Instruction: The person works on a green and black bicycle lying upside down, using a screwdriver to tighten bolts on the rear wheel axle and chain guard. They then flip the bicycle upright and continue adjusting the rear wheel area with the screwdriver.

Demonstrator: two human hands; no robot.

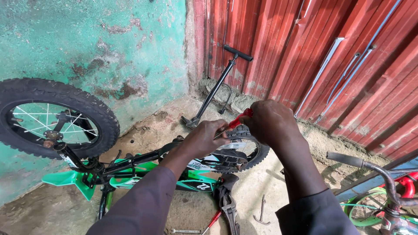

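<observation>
A small green and black bicycle (130, 172) lies upside down on the ground, its front wheel (52, 117) up at the left. My left hand (204, 137) rests over the rear wheel (248, 150), fingers curled at the tip of a tool. My right hand (270, 122) grips a red-handled tool (239, 118), seemingly a screwdriver, pointed down toward the rear wheel's hub. The hub itself is hidden behind my hands.
A black floor pump (217, 82) leans against the red corrugated wall. A pipe wrench (230, 213), a small spanner (185, 231) and a metal hook tool (261, 213) lie on the dirt. Another bicycle's handlebar (370, 167) juts in at right.
</observation>
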